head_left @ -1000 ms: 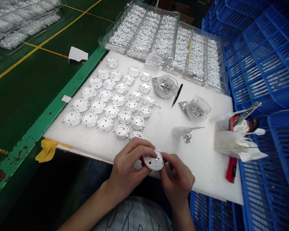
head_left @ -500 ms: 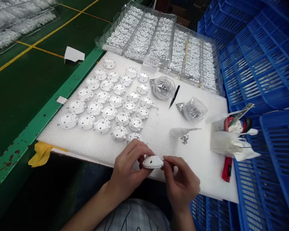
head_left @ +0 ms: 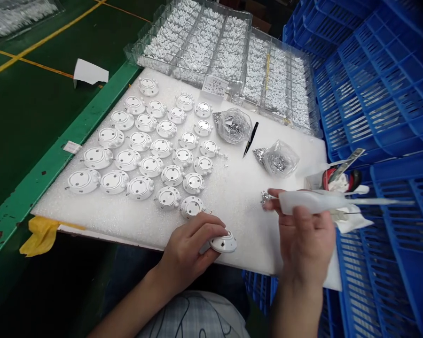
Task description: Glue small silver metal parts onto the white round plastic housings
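My left hand (head_left: 192, 244) pinches a white disc-shaped plastic part (head_left: 223, 242) by its side, just over the front edge of the white foam board (head_left: 239, 220). A dark spot shows on the part's flank. My right hand (head_left: 305, 239) grips a translucent squeeze bottle (head_left: 310, 202) with a long thin nozzle; the bottle lies sideways, nozzle to the right, slightly blurred. Beside my right fingertips is a small pile of shiny metal bits (head_left: 264, 199). Left of my hands, similar white disc parts (head_left: 140, 187) stand in rows on the foam.
Bags of small metal pieces (head_left: 234, 126) (head_left: 280, 158) lie behind, with black tweezers (head_left: 251, 139) between them. Clear trays of small white parts (head_left: 197, 42) line the back. Blue crates (head_left: 366, 94) rise at the right, near a holder with tools (head_left: 340, 178). A yellow cloth (head_left: 40, 234) hangs at the left corner.
My right hand has left the white disc part, moved right and picked up the squeeze bottle that stood on the foam. My left hand keeps the part. The view has shifted slightly.
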`<state>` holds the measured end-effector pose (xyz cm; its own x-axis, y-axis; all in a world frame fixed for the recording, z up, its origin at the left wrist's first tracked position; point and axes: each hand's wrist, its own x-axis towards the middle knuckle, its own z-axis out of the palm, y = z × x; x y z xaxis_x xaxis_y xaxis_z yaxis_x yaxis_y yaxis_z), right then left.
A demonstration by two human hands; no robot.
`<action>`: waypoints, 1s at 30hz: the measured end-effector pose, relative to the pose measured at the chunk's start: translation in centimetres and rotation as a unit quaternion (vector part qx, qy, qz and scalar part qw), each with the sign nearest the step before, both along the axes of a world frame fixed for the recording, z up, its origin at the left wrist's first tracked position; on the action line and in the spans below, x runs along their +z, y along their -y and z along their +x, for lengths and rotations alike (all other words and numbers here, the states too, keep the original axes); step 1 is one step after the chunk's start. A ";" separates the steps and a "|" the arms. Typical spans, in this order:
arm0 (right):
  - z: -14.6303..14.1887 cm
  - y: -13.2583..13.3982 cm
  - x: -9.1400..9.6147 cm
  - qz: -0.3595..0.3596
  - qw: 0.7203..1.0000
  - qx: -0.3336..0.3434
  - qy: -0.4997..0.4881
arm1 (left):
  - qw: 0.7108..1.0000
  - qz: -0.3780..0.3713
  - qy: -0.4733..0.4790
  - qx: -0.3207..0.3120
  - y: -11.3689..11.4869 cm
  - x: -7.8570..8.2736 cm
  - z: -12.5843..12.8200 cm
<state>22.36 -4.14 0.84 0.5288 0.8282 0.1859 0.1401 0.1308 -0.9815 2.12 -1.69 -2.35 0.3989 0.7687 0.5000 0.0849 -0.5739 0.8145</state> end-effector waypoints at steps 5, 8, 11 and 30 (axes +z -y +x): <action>1.8 -0.8 1.3 0.026 0.994 0.028 -0.100 | 0.999 0.032 -0.037 -0.001 0.0 -0.1 0.4; 2.1 -1.5 1.2 -0.011 0.988 0.043 -0.150 | 0.997 0.043 -0.060 0.005 0.1 0.0 0.5; 1.4 -1.5 0.6 -0.017 0.985 0.027 -0.168 | 0.997 0.042 -0.070 0.008 0.2 0.1 0.5; 0.2 0.9 -1.4 0.029 0.995 0.095 0.009 | 0.997 0.048 -0.062 -0.010 0.4 -0.3 0.3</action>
